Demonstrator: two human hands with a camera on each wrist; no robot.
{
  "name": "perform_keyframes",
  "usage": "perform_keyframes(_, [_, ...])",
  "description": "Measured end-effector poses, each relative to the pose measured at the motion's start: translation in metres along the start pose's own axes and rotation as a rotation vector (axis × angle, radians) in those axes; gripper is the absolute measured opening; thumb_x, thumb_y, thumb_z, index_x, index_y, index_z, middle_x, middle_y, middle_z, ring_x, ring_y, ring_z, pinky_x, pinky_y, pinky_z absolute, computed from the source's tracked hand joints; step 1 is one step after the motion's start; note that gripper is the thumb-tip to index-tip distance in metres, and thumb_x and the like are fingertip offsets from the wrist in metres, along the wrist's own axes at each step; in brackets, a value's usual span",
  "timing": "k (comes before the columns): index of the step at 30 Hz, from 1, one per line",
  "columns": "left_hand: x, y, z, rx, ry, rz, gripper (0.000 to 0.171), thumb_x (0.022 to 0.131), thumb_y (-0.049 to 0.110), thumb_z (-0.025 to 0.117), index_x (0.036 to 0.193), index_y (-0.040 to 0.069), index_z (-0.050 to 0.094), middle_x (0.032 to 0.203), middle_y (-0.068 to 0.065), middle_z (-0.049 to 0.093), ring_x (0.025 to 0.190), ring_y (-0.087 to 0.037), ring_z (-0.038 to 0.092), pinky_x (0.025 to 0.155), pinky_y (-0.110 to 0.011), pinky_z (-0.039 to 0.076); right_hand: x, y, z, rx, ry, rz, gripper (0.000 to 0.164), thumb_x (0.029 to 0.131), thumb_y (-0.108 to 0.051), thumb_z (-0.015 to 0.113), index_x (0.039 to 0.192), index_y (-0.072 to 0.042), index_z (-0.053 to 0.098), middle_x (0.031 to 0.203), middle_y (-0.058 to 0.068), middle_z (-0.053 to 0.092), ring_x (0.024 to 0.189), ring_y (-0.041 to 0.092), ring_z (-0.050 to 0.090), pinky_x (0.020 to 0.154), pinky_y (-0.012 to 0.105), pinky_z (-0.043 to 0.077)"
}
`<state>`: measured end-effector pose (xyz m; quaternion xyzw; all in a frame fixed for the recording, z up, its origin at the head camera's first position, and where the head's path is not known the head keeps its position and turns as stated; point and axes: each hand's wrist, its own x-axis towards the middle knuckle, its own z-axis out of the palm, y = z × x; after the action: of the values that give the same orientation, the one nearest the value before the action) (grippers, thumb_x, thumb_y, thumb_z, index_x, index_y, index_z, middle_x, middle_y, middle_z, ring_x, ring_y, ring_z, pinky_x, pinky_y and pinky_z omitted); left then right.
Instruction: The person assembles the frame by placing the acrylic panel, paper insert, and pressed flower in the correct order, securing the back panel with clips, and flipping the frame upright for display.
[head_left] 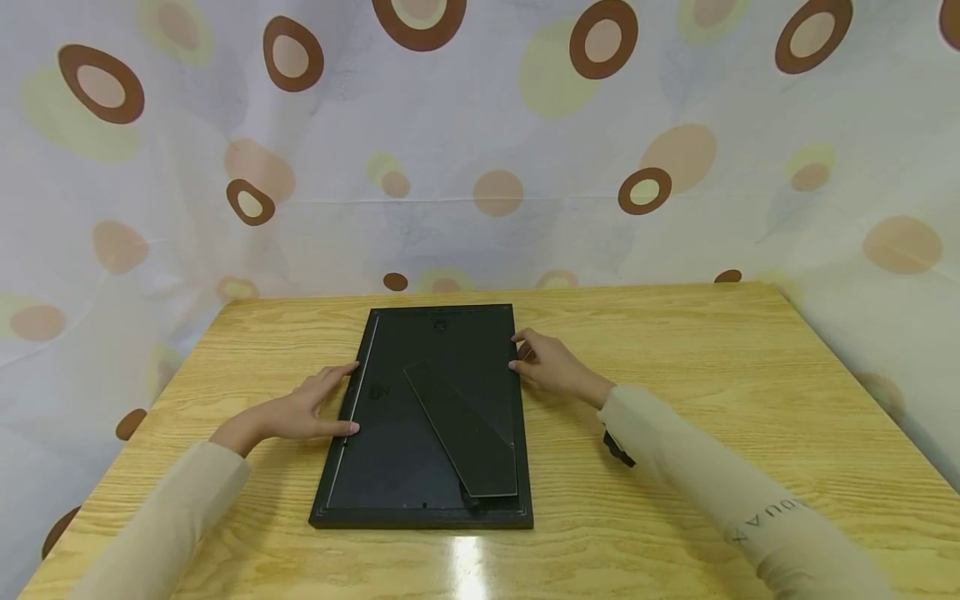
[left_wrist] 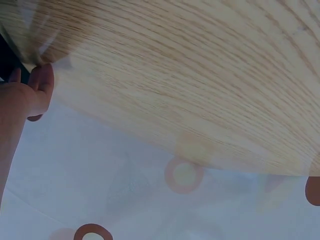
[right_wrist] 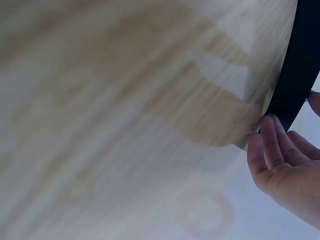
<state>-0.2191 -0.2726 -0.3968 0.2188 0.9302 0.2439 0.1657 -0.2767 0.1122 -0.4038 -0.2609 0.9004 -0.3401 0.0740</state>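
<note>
A black picture frame (head_left: pixel 390 450) lies back side up on the wooden table, its easel leg (head_left: pixel 465 437) slanting across the backing board. At its left edge my left hand (head_left: pixel 296 412) touches the rim, thumb and fingers spread apart. My right hand (head_left: pixel 551 364) pinches the right edge farther up, between thumb and fingers. In the right wrist view the right fingers (right_wrist: pixel 270 142) meet the frame's dark side (right_wrist: pixel 295 65). The left wrist view shows only part of the left hand (left_wrist: pixel 37 92) beside a dark bit of the frame.
The wooden table (head_left: pixel 697 350) extends on both sides of the frame. A white curtain with brown and yellow circles (head_left: pixel 450 125) hangs behind it and along its sides. A small black item (head_left: pixel 618 450) shows below the right sleeve's cuff.
</note>
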Motion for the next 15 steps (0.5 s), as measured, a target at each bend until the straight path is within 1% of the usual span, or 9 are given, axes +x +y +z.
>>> perform_keyframes(6, [0.000, 0.000, -0.001, 0.006, -0.008, -0.041, 0.097, 0.081, 0.048, 0.064, 0.147, 0.008, 0.006, 0.149, -0.025, 0.010, 0.134, -0.050, 0.008, 0.100, -0.068, 0.016, 0.014, 0.002, -0.003, 0.027, -0.002, 0.071, 0.049, 0.094, -0.015, 0.052, 0.134, 0.006, 0.033, 0.107, 0.019, 0.058, 0.089, 0.025, 0.060, 0.077, 0.036, 0.049])
perform_keyframes(9, [0.000, 0.000, -0.001, 0.005, -0.019, -0.052, 0.098, 0.080, 0.048, 0.064, 0.148, 0.009, 0.005, 0.149, -0.026, 0.008, 0.134, -0.051, 0.005, 0.099, -0.069, 0.014, 0.018, 0.003, -0.004, 0.021, -0.011, 0.099, 0.053, 0.093, -0.016, 0.052, 0.136, 0.007, 0.031, 0.108, 0.020, 0.058, 0.088, 0.025, 0.060, 0.076, 0.036, 0.049])
perform_keyframes(15, [0.001, 0.000, -0.001, 0.008, -0.021, -0.048, 0.098, 0.081, 0.048, 0.064, 0.148, 0.008, 0.005, 0.149, -0.026, 0.008, 0.134, -0.050, 0.006, 0.099, -0.069, 0.015, 0.023, 0.003, -0.008, 0.024, -0.033, 0.146, 0.057, 0.093, -0.018, 0.054, 0.137, 0.007, 0.030, 0.114, 0.021, 0.056, 0.101, 0.031, 0.057, 0.081, 0.039, 0.049])
